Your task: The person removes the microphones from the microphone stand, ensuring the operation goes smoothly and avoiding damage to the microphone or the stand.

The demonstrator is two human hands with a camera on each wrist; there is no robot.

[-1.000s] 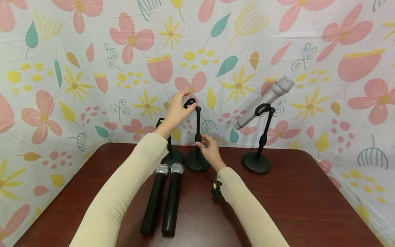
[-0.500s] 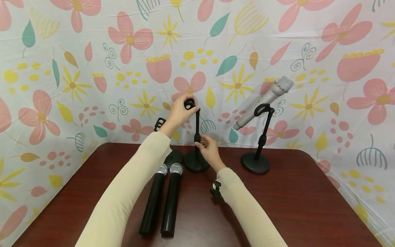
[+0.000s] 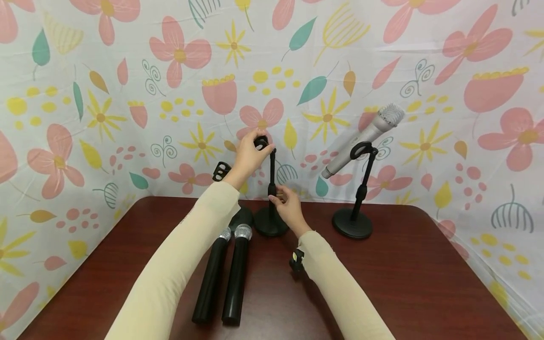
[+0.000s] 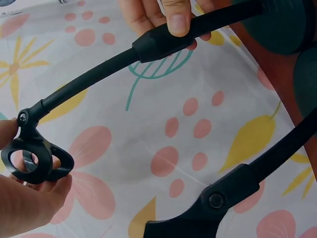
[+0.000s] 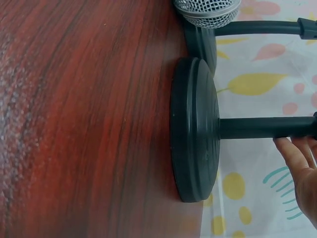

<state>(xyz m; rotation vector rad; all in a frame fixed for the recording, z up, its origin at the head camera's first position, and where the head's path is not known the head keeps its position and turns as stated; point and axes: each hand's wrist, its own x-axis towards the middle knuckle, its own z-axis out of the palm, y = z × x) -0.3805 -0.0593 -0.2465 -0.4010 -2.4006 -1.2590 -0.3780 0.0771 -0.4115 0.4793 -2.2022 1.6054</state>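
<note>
In the head view, my left hand [image 3: 248,155] holds the black clip [image 4: 37,161] at the top of the middle microphone stand [image 3: 270,223]. The left wrist view shows thumb and fingers on either side of this ring-like clip, with nothing seated in it. Lower down, my right hand [image 3: 291,207] pinches the stand's upright at the thick collar [image 4: 161,42], thumb on the near side. The stand's round base [image 5: 195,131] rests on the table. Two black microphones with silver mesh heads, one left [image 3: 211,278] and one right [image 3: 236,278], lie side by side in front.
Another black stand [image 3: 242,218] is close on the left, its clip [image 3: 221,171] partly behind my left arm. To the right, a third stand [image 3: 352,223] bears a silver microphone [image 3: 361,141], tilted up. A flowered cloth [image 3: 272,71] hangs behind the reddish-brown table [image 3: 395,283].
My left fingers have come in closer around the clip, and the clip has turned slightly. My left forearm shifted right, exposing more of the left stand's clip. The right hand stays on the upright.
</note>
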